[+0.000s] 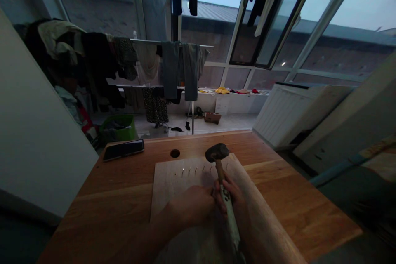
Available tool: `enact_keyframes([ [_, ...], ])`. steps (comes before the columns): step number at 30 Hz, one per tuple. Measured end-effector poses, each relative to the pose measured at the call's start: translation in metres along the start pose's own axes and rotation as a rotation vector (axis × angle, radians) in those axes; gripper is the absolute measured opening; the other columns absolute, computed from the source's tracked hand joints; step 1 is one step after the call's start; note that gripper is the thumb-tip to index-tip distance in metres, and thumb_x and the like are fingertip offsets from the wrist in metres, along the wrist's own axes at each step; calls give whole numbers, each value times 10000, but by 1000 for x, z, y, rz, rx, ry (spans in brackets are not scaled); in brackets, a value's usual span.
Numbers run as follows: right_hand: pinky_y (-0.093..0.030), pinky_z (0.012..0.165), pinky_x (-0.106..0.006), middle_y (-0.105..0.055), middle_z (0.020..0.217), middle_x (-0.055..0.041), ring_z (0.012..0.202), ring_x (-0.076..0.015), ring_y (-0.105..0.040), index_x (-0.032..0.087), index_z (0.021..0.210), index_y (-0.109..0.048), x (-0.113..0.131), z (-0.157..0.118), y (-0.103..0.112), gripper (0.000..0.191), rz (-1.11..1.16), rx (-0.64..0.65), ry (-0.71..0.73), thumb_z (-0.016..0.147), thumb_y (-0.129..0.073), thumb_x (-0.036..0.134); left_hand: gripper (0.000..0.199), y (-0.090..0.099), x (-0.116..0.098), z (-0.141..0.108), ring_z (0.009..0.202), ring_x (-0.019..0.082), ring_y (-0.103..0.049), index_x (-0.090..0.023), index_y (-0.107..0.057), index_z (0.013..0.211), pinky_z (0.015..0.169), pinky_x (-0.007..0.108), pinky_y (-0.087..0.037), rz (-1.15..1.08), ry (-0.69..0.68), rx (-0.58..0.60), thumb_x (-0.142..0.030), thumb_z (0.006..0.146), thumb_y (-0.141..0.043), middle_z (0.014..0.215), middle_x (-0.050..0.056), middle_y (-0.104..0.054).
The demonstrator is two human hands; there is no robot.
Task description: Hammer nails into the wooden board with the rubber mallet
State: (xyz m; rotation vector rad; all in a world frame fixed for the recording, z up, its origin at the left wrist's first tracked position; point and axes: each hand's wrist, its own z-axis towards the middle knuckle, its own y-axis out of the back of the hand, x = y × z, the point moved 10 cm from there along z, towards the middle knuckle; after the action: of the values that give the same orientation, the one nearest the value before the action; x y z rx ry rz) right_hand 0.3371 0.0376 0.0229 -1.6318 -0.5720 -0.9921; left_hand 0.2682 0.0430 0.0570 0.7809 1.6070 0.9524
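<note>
My right hand (pixel 234 194) is wrapped round the pale, worn handle of a hammer (pixel 217 152), whose dark head points away from me over the far part of a light wooden board (pixel 168 183). Close against it on the left is my left hand (pixel 193 204), its fingers curled in. Whatever those fingers hold, if anything, is hidden. Several thin nails (pixel 189 170) stand in a row along the board's far edge, some of them leaning. The hammer head and handle cover part of that row.
Under the board is a wooden table (pixel 111 189) with a round hole (pixel 175 153). A phone (pixel 123 150) lies at its far left corner. Beyond stand a drying rack with hanging clothes (pixel 171 70), a green basket (pixel 119 126) and a white cabinet (pixel 297 111) at the right.
</note>
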Motion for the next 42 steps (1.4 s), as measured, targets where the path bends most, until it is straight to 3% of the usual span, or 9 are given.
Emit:
enact_keyframes([
  [4, -344, 272, -194, -628, 746, 57, 304, -60, -453, 241, 1347, -564, -3, 1, -4, 562, 7, -15, -1, 832, -720, 402, 86, 31, 23, -19, 798, 251, -680, -175, -712, 862, 649, 307, -456, 92, 159, 8, -187, 786, -674, 856, 85, -725],
  [7, -324, 252, -180, -627, 751, 55, 296, -60, -466, 238, 1348, -565, -3, -1, -5, 570, 18, -33, 5, 830, -729, 409, 144, 72, 64, -42, 781, 201, -646, -204, -679, 882, 612, 274, -387, 49, 318, -122, -143, 760, -635, 853, 38, -705],
  [9, -334, 255, -173, -637, 766, 48, 302, -59, -481, 232, 1346, -570, -4, -3, -6, 573, 25, -44, 3, 827, -739, 406, 131, 87, 95, -56, 744, 172, -617, -198, -660, 858, 600, 265, -354, 38, 384, -178, -125, 779, -585, 842, 25, -685],
  [14, -370, 259, -164, -641, 779, 47, 312, -46, -484, 225, 1334, -594, -6, -6, -11, 574, 22, -37, -7, 820, -755, 425, 98, 83, 147, -69, 717, 159, -587, -178, -658, 778, 601, 259, -344, -23, 430, -218, -125, 755, -579, 793, 18, -665],
  [17, -367, 251, -154, -644, 772, 47, 303, -40, -474, 217, 1288, -620, -5, -7, -15, 538, 9, -20, -10, 816, -761, 433, 114, 74, 153, -68, 683, 159, -580, -179, -678, 771, 591, 258, -348, -73, 435, -192, -132, 755, -575, 761, 18, -664],
  [22, -380, 250, -169, -658, 776, 30, 303, -49, -472, 196, 1280, -627, -9, -8, -12, 521, -86, -35, -35, 833, -740, 439, 108, 73, 145, -65, 628, 151, -548, -174, -670, 712, 573, 260, -333, -63, 450, -176, -131, 746, -578, 699, 17, -630],
  [29, -353, 242, -163, -652, 747, 34, 288, -56, -475, 180, 1306, -609, -19, -8, -18, 598, -69, -10, -69, 799, -759, 459, 122, 63, 151, -56, 706, 158, -598, -167, -697, 795, 600, 238, -372, -172, 381, -199, -210, 789, -583, 778, 25, -671],
  [38, -328, 235, -144, -655, 745, 31, 265, -46, -471, 181, 1262, -653, -23, -10, -54, 510, -46, 132, -128, 823, -741, 424, 168, 58, 165, -57, 758, 170, -616, -154, -734, 847, 668, 243, -417, -296, 357, -256, -234, 776, -604, 804, 21, -685],
  [42, -332, 231, -149, -661, 734, 33, 265, -57, -477, 186, 1309, -624, -32, -8, -70, 578, -39, 176, -156, 803, -750, 436, 153, 55, 175, -57, 771, 171, -603, -148, -715, 786, 678, 236, -427, -363, 332, -301, -262, 742, -623, 797, 21, -671],
])
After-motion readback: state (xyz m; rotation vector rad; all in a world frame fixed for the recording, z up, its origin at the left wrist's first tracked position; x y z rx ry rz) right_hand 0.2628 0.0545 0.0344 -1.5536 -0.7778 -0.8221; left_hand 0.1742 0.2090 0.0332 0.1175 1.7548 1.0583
